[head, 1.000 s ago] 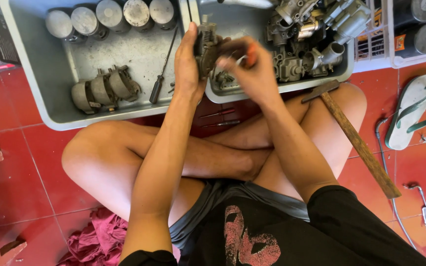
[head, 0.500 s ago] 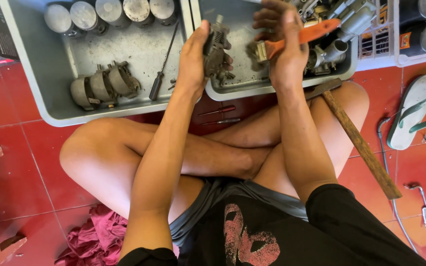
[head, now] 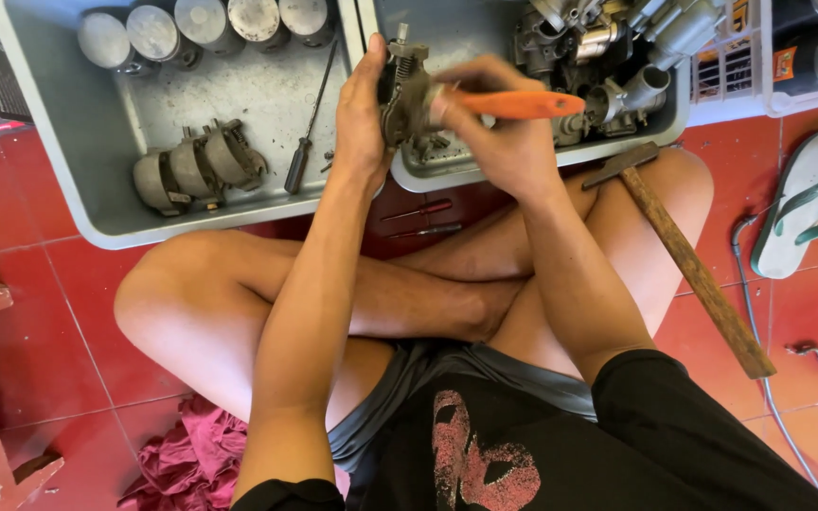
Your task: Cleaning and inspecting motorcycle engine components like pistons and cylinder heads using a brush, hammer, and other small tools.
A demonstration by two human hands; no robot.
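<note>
Head view, person seated cross-legged on a red tiled floor. The left hand (head: 364, 118) is closed around a grimy carburetor (head: 407, 99), holding it upright just above the near rim of the right grey tray (head: 447, 175). The right hand (head: 499, 128) is clamped on the orange handle of a screwdriver (head: 518, 104). Half a second ago that handle pointed up and away above the part; now it lies level, its working end brought against the carburetor's right side, though the tip itself is hidden behind the fingers. The change suggests the tool has gone from being fetched to being applied to a fastener on the body. Left of the grip, the other grey tray (head: 68, 189) holds pistons (head: 177, 28) and a black screwdriver (head: 303, 156). Right of it a hammer (head: 684, 251) rests across the knee.
</note>
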